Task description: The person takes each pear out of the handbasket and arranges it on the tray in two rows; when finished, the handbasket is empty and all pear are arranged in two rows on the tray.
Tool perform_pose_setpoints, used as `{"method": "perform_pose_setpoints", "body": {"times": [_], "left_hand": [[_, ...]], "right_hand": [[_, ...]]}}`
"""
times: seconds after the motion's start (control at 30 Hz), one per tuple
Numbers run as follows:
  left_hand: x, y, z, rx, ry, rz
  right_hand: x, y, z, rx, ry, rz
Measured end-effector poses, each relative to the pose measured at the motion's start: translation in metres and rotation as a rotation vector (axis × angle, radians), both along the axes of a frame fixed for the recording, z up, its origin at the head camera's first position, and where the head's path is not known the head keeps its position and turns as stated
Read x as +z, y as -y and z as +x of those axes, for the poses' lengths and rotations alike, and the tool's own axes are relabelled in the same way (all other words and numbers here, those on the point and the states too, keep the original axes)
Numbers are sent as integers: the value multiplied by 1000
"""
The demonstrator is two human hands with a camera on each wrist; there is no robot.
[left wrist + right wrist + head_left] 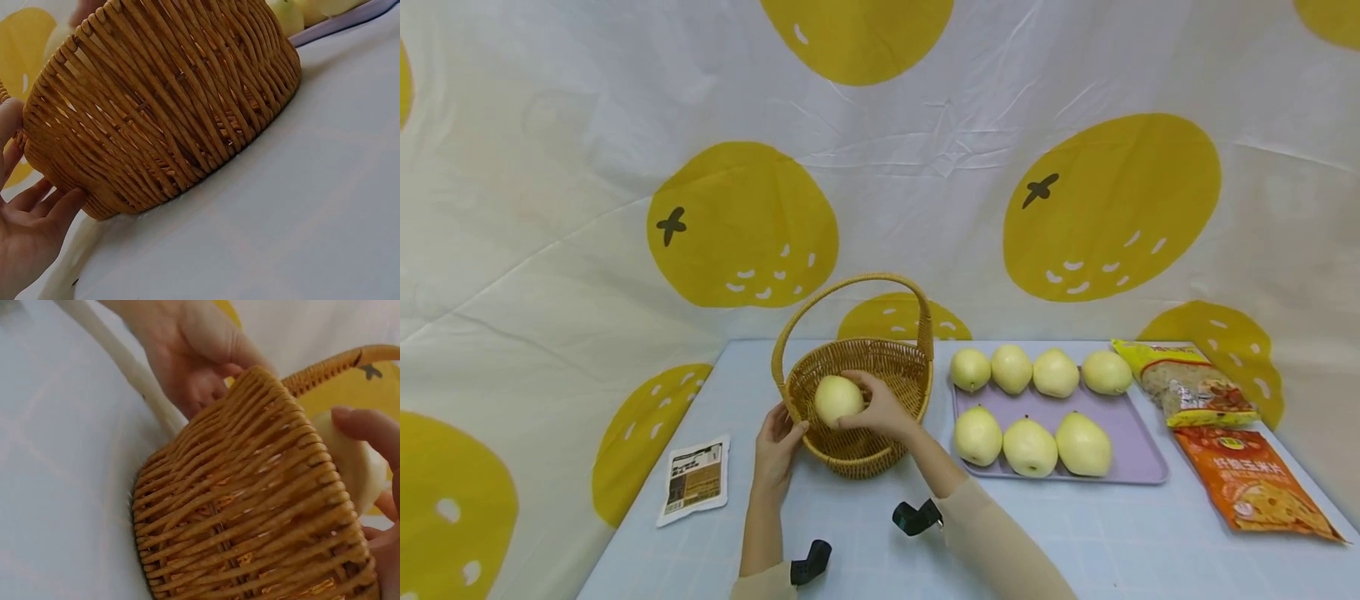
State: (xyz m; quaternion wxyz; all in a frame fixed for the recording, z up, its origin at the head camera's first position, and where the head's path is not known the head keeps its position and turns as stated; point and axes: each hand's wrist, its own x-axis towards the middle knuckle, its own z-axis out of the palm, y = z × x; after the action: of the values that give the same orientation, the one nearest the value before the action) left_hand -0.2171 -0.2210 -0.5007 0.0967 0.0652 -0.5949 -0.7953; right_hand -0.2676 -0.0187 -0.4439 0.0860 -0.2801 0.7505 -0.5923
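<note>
A wicker basket [861,462] with a tall arched handle stands toward the back of the table in the head view. My left hand [777,450] grips its left side, thumb over the rim and fingers against the outer wall, as the left wrist view also shows. My right hand [882,410] holds a pale yellow pear [837,402] just inside the basket's opening, near the left of the rim. In the right wrist view the thumb and fingers curl round that pear [353,465], partly hidden by the wicker wall.
Right of the basket, a lilac tray [1131,442] bears several pears [1028,447] in two rows. Beyond it lie a yellow snack bag [1195,387] and an orange snack bag [1258,487]. A white and brown packet [696,477] lies at left. A patterned cloth hangs behind.
</note>
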Motion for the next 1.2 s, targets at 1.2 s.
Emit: {"method": "perform_pose_setpoints", "body": {"times": [1.2], "left_hand": [[1, -1, 2, -19, 14, -12]], "right_hand": [[29, -212, 41, -306, -12, -82]]}}
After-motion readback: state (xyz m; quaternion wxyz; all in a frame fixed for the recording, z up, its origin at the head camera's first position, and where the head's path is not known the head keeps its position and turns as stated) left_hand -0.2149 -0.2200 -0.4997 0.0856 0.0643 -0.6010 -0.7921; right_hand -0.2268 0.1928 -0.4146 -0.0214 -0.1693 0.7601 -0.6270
